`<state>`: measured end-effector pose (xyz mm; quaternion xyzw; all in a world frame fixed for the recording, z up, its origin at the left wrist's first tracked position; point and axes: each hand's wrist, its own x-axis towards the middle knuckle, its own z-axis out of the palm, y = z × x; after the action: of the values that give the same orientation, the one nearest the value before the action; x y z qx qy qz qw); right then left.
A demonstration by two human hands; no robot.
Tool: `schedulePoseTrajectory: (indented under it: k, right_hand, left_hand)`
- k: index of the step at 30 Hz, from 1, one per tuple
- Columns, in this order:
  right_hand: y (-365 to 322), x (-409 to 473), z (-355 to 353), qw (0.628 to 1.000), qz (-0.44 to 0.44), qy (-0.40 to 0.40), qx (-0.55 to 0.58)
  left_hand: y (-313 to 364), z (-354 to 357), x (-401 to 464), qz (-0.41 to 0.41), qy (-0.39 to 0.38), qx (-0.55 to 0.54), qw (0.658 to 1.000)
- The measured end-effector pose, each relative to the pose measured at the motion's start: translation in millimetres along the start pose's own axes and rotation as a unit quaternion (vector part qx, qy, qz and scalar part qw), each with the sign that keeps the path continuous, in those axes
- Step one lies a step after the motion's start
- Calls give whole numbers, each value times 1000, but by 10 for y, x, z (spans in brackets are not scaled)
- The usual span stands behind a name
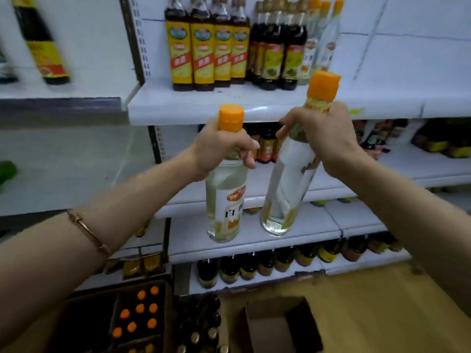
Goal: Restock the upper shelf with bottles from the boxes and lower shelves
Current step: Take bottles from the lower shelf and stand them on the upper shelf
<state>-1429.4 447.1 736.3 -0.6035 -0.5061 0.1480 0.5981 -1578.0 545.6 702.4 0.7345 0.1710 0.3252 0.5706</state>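
Step in hand: two clear bottles with orange caps are being carried up toward the upper shelf; by my reading this is mid-lift, neither bottle set down yet.

Left hand: the left hand is curled tight round the neck of the left bottle, just under its cap; the bottle hangs upright, label facing the viewer.

Right hand: the right hand grips the neck of the right bottle, which tilts — base toward the left, cap toward the upper right and already level with the shelf edge.

Where the bottles are: both in the air in front of the shelving, below the upper shelf's lip, close beside each other but apart.

Next move: likely raise both clear of the lip, straighten the tilted one, and stand them in the bare stretch to the right of the stock already there.

On the shelf: a row of yellow-label dark bottles, then dark bottles with green labels, then a few orange-capped clear bottles of the same kind.

In the way: the shelf lip, and the standing row — a swinging base could knock it.

Below: lower shelves hold more dark bottles; on the floor, an open box of orange-capped bottles and an open cardboard box whose contents I cannot make out.
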Motion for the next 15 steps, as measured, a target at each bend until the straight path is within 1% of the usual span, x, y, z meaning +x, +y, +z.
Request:
schedulePoseTrajectory:
  k: [3, 8, 11, 15]
  right_hand:
    - [57, -36, -609, 999, 8, 37, -21]
    - [137, -115, -1644, 996, 14, 90, -23]
    - [194, -152, -2252, 993, 11, 113, -43]
    - [275, -169, -2971, 987, 4, 148, -59]
  left_hand:
    - [73, 533, 314, -3, -46, -18, 999]
    - [229, 1550, 797, 5, -108, -28, 994]
    - [391, 2185, 1029, 24, -131, -32, 991]
    - [566, 2923, 1306, 35, -160, -65, 984]
